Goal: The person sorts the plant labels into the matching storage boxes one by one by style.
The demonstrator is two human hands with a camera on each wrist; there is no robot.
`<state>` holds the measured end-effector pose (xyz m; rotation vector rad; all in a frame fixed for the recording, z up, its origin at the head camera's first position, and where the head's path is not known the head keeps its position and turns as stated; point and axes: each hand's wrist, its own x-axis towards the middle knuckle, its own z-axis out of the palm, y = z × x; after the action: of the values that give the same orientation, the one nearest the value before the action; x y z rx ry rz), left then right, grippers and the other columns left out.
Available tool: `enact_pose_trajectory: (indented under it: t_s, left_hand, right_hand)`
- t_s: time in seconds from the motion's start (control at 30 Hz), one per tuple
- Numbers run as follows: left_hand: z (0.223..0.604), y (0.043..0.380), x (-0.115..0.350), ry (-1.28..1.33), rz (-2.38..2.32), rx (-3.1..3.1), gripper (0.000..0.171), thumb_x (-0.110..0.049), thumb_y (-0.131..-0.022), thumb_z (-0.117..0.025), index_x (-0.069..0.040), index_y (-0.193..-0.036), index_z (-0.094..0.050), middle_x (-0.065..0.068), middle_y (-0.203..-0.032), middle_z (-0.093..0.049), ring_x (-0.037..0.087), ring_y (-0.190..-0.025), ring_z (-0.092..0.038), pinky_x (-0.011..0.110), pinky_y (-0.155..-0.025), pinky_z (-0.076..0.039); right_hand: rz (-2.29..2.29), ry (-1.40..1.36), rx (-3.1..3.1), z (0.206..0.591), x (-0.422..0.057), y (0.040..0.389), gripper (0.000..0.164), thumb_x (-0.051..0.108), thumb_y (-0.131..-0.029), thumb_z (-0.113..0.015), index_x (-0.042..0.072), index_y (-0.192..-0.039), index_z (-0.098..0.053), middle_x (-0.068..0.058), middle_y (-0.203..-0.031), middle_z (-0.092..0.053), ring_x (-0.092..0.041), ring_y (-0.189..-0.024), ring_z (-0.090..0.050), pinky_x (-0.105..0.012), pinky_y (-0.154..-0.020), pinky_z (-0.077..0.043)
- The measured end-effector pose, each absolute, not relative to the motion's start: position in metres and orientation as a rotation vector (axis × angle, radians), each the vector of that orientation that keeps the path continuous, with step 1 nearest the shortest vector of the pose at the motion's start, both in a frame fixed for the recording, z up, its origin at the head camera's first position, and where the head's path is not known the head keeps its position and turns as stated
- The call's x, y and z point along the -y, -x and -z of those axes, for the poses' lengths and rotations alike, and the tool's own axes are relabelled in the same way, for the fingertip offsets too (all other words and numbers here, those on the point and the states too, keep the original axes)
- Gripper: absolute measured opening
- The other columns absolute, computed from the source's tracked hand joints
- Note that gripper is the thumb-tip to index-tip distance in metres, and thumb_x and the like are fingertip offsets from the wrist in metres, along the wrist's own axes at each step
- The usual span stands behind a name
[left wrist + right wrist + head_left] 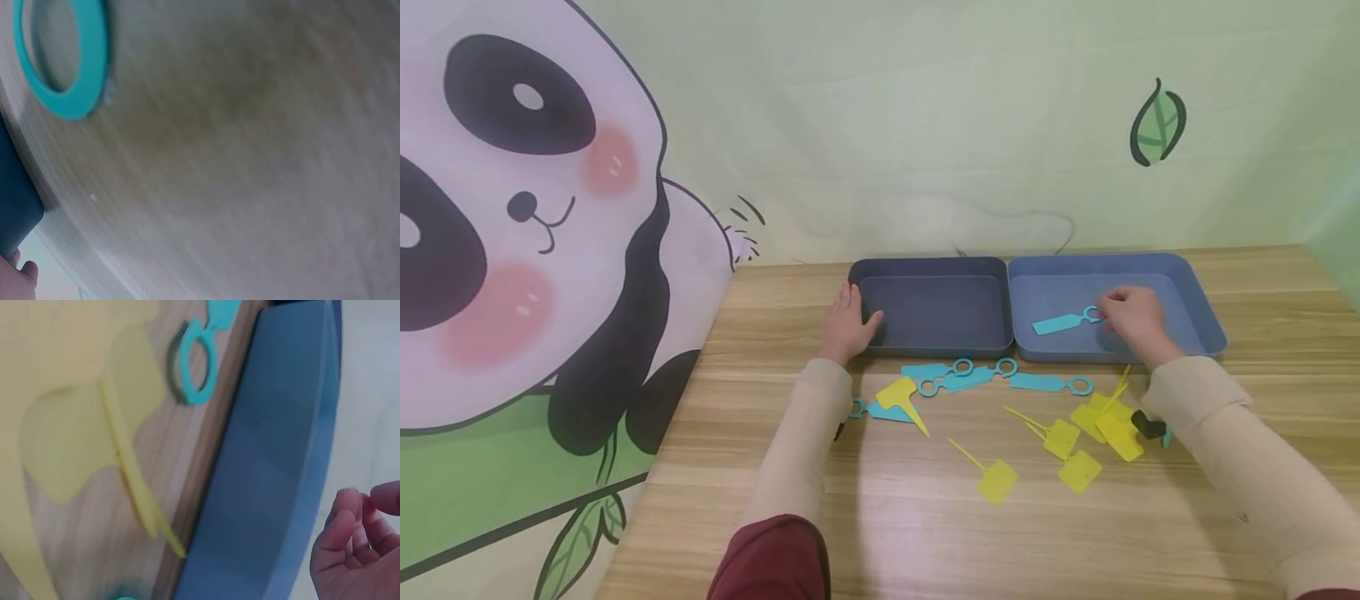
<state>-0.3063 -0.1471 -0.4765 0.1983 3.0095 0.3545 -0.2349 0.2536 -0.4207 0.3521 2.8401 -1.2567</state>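
Note:
My left hand (846,327) rests at the left end of the dark tray (934,343), fingers fairly straight along the rim and thumb over its front corner. In the left wrist view only fingertips (15,275) show beside the tray. Over the blue tray (1202,329) is my right hand (1137,318), its fingers loosely bent. A teal tag (1056,324) with a ring end overlaps the blue tray's floor, its ring right by these fingertips. In the right wrist view nothing shows between thumb and fingers of the right hand (359,550); the tray wall hides the floor.
In front of the trays lie several teal ring tags (1037,382) and several yellow tags (997,481) with thin tails. One yellow T-shaped tag (898,392) lies across a teal tag (891,413). A green panda-print cloth (865,125) hangs behind the wooden table (737,517).

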Motion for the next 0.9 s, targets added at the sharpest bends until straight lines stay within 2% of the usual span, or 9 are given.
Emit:
enact_pose_trajectory:
  t_s: [0.17,0.27,0.37,0.5,0.7,0.9]
  left_hand:
    - [0.476,0.306,0.147,-0.198,-0.352,-3.010,0.077,-0.053,-0.090,-0.028,0.000,-0.141,-0.008,0.015,-0.149,-0.001,0.025,-0.138,-0.006,0.033,-0.112,-0.010]
    - [0.476,0.306,0.147,-0.194,-0.345,-3.009,0.077,-0.053,-0.090,-0.029,0.000,-0.141,-0.008,0.015,-0.149,-0.001,0.025,-0.138,-0.006,0.033,-0.112,-0.010]
    - [0.477,0.306,0.147,-0.193,-0.344,-3.014,0.076,-0.052,-0.090,-0.029,0.000,-0.141,-0.008,0.014,-0.149,-0.001,0.025,-0.138,-0.006,0.033,-0.112,-0.010]
    - [0.478,0.307,0.148,-0.196,-0.362,-3.019,0.076,-0.052,-0.090,-0.030,0.000,-0.141,-0.008,0.015,-0.149,-0.002,0.025,-0.138,-0.007,0.034,-0.112,-0.011]
    - [0.477,0.307,0.148,-0.196,-0.372,-3.011,0.076,-0.051,-0.090,-0.030,0.000,-0.141,-0.008,0.015,-0.149,-0.001,0.026,-0.138,-0.007,0.035,-0.112,-0.011]
    - [0.475,0.306,0.147,-0.196,-0.367,-3.006,0.076,-0.051,-0.090,-0.030,0.000,-0.141,-0.008,0.015,-0.149,-0.001,0.025,-0.138,-0.006,0.034,-0.112,-0.011]
  right_hand:
    - [1.298,-0.172,-2.696,0.412,-0.248,0.231,0.034,0.020,-0.087,-0.047,-0.009,-0.102,-0.057,-0.002,-0.068,-0.061,-0.013,-0.055,-0.057,-0.029,-0.053,-0.049]
    - [1.239,-0.067,-2.615,0.408,-0.246,0.227,0.032,0.020,-0.088,-0.048,-0.009,-0.099,-0.056,-0.004,-0.070,-0.061,-0.015,-0.058,-0.057,-0.029,-0.053,-0.048]
    - [1.193,-0.012,-2.552,0.405,-0.245,0.223,0.028,0.021,-0.088,-0.049,-0.006,-0.090,-0.058,-0.006,-0.072,-0.060,-0.017,-0.061,-0.056,-0.030,-0.055,-0.048]
    - [1.143,0.030,-2.436,0.403,-0.245,0.218,0.025,0.021,-0.087,-0.051,-0.001,-0.077,-0.056,-0.004,-0.067,-0.057,-0.015,-0.056,-0.052,-0.028,-0.053,-0.046]
    - [1.059,0.080,-2.227,0.405,-0.246,0.212,0.025,0.022,-0.086,-0.054,-0.004,-0.084,-0.057,-0.001,-0.062,-0.055,-0.009,-0.050,-0.047,-0.023,-0.049,-0.041]
    - [1.013,0.066,-2.168,0.413,-0.247,0.207,0.026,0.020,-0.086,-0.052,0.003,-0.067,-0.053,0.001,-0.054,-0.045,-0.011,-0.049,-0.039,-0.023,-0.048,-0.038]
